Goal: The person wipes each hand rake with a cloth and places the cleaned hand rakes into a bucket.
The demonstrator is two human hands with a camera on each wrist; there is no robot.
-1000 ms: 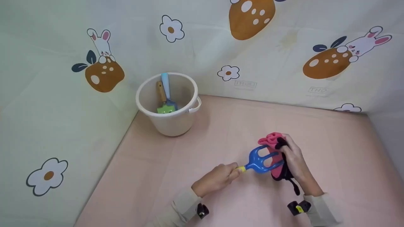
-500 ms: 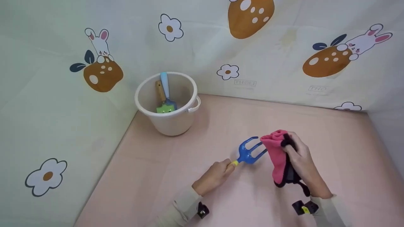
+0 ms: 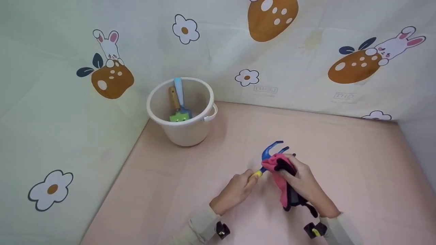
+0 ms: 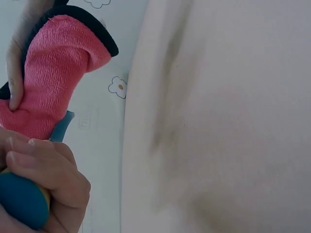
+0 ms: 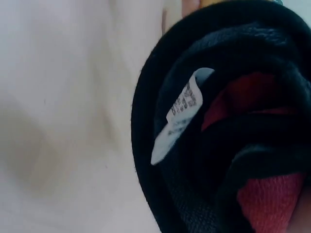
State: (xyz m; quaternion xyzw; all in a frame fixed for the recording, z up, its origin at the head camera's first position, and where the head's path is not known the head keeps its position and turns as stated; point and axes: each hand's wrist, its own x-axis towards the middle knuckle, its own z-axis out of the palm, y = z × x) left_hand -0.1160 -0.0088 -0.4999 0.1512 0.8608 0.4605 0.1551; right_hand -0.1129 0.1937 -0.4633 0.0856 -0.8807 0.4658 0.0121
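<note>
In the head view my left hand (image 3: 235, 189) grips the yellow part of a blue hand fork (image 3: 266, 154), its tines pointing away and to the right. My right hand (image 3: 306, 179) holds a bunched pink cloth with black edging (image 3: 281, 187) against the fork's head and covers part of it. A loose black loop hangs off the cloth's lower end. From the left wrist, the fork's rounded blue handle end (image 4: 22, 199) shows beneath curled fingers. Close up in the right wrist view are the cloth's dark folds (image 5: 146, 116) and a white label (image 5: 181, 116).
A white bucket (image 3: 187, 133) stands at the back left corner. Inside it lean a wooden handle (image 3: 174, 98), a light blue handle (image 3: 178, 90) and a green blade (image 3: 179, 117). Patterned walls (image 3: 218, 44) border the pink surface (image 3: 163, 177) at the back and sides.
The cloth first lay at the tines, then came off to the right. Now my right hand has brought it left onto the fork's head. The fork has turned, tines pointing more upward.
</note>
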